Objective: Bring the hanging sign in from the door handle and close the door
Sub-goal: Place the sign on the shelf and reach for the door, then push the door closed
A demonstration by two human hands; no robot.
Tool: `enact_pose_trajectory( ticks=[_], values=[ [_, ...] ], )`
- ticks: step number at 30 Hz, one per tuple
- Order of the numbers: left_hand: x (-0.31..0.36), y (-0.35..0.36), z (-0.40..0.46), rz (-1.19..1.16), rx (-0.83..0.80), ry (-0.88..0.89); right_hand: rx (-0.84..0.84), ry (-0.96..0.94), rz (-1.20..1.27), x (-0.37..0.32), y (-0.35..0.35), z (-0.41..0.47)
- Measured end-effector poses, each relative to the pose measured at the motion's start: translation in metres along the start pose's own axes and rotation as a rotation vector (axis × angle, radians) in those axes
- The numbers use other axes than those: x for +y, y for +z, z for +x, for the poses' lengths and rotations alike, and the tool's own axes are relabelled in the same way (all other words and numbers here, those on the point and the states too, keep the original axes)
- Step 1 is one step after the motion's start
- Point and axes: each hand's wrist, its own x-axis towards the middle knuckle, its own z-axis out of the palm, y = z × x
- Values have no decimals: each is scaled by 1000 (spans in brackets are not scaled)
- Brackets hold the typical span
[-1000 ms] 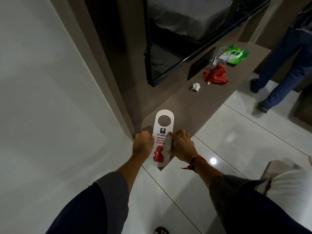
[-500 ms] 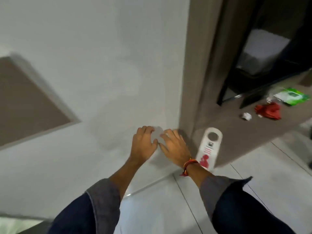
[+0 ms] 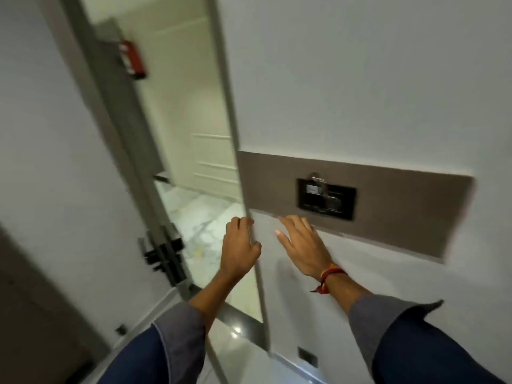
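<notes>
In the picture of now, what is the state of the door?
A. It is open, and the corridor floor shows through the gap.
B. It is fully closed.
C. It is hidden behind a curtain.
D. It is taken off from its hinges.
A: the door stands open at the left with its black handle visible, and the marbled corridor floor shows through the gap beside the left hand.

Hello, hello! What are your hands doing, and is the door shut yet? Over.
Left hand gripping door frame edge. Right hand open, empty, at wall. Door open. Sign not in view.
</notes>
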Motion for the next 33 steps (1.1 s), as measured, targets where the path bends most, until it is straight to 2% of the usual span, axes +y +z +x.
enact_pose_trajectory(
  ticks=[3, 6, 8, 10, 13, 16, 18, 23, 30, 33],
  values=[
    [-65, -70, -8, 83, 167, -57, -25, -149, 66, -74, 28, 44],
    [-122, -132, -21, 169, 338, -197, -27, -303, 114, -150, 48, 81],
    [-149, -155, -27, 202, 359, -299, -21, -400, 103, -185, 56, 100],
    [-176, -173, -30, 180, 249, -364, 1, -511, 56, -220, 65, 121],
    [-197, -179, -25, 119, -74, -351, 113, -623, -89, -246, 74, 146],
    [-203, -169, -16, 173, -280, -289, 247, -641, -223, -250, 82, 166],
    [-207, -160, -9, 150, -315, -288, 330, -686, -287, -250, 87, 182],
    [-229, -150, 1, 188, -222, -158, 495, -854, -291, -245, 94, 224],
    [-259, -120, 27, 191, -176, 83, 594, -839, -306, -209, 104, 254],
    [-269, -107, 51, 184, -178, 203, 628, -810, -401, -183, 98, 267]
  ],
)
